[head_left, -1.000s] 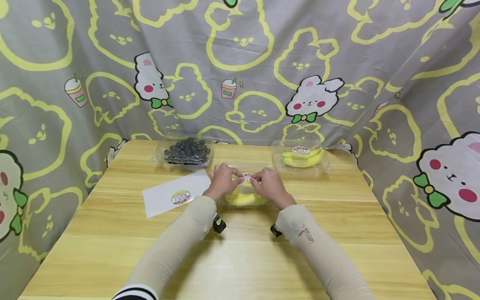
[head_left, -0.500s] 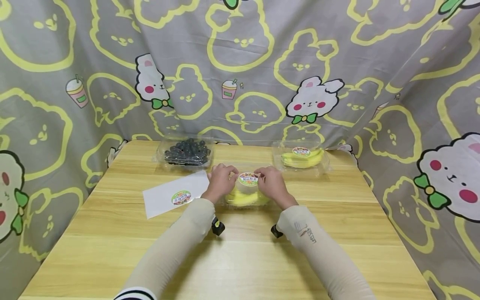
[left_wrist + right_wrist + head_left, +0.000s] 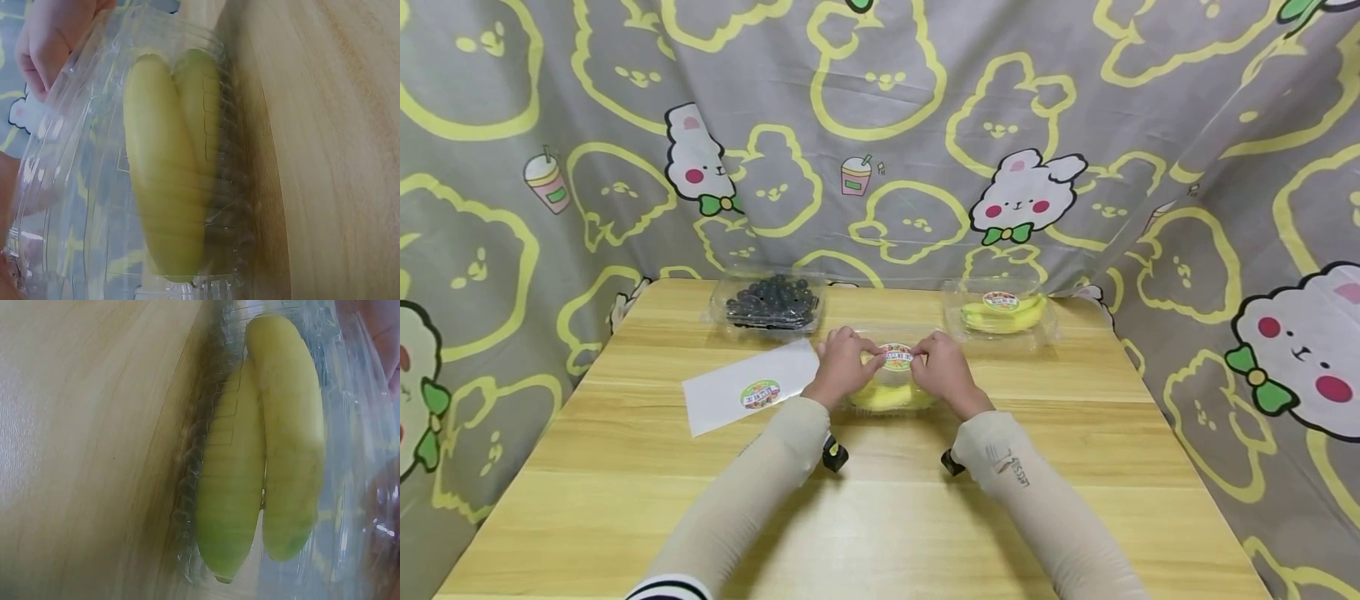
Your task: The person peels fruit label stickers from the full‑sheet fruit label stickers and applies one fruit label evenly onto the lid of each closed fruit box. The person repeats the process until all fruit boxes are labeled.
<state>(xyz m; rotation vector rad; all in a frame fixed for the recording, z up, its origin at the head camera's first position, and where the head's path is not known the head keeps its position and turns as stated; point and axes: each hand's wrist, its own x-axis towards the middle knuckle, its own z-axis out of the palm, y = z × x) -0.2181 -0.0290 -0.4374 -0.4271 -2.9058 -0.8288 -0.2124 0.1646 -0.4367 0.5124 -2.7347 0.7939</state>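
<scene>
At the middle of the wood-grain counter [image 3: 880,533], a transparent middle clamshell box [image 3: 891,377] sits shut in front of the person, with two bananas [image 3: 164,162] lying side by side inside it. Over its lid is a round fruit sticker [image 3: 897,357], printed in green, red and white, and both hands meet at it. The left hand [image 3: 842,364] pinches the sticker's left edge between thumb and fingers; the right hand [image 3: 945,368] does the same at the right edge. Whether any of the sticker is stuck to the lid cannot be told.

Near the left hand, a white sheet [image 3: 715,393] lies aslant on the counter and carries a second sticker [image 3: 761,394] of the same pattern. Beyond it, by the far edge, stands the rear left clamshell box [image 3: 721,307], filled with dark grapes [image 3: 772,302]. At the far right, well apart from that one, the rear right clamshell box [image 3: 955,321] holds yellow bananas [image 3: 1006,317] and bears a third sticker [image 3: 1001,301] on its lid.

Beige sleeves [image 3: 1045,508] cover both forearms, the right one marked with small lettering, and a small black device [image 3: 834,455] shows below each wrist. A grey curtain [image 3: 775,83] with yellow outlines and white rabbits hangs behind and on both sides.
</scene>
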